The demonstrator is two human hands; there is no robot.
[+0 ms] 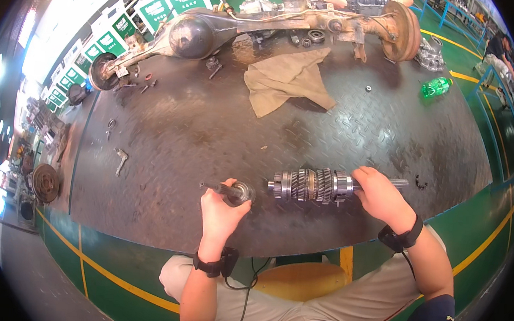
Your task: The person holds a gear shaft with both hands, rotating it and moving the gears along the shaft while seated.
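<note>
My left hand (219,210) is closed around a short metal gear shaft (241,191) with a wide ring-shaped end facing right. The shaft's thin end pokes out to the left past my fingers. To the right lies a long transmission shaft (312,185) stacked with several helical gears, its brassy ring near the middle. My right hand (384,196) grips this shaft close to its right end, where a splined stub sticks out beyond the hand. The two parts are apart, with a small gap between their facing ends. Both sit at the near side of a dark steel-plate table (193,132).
A rusty axle housing (194,34) with a brake drum (402,32) spans the far edge. Before it lies a brown cloth (289,82). A green bottle (436,87) rests at the far right, a small lever (121,161) at left, a dark clip (421,182) at right.
</note>
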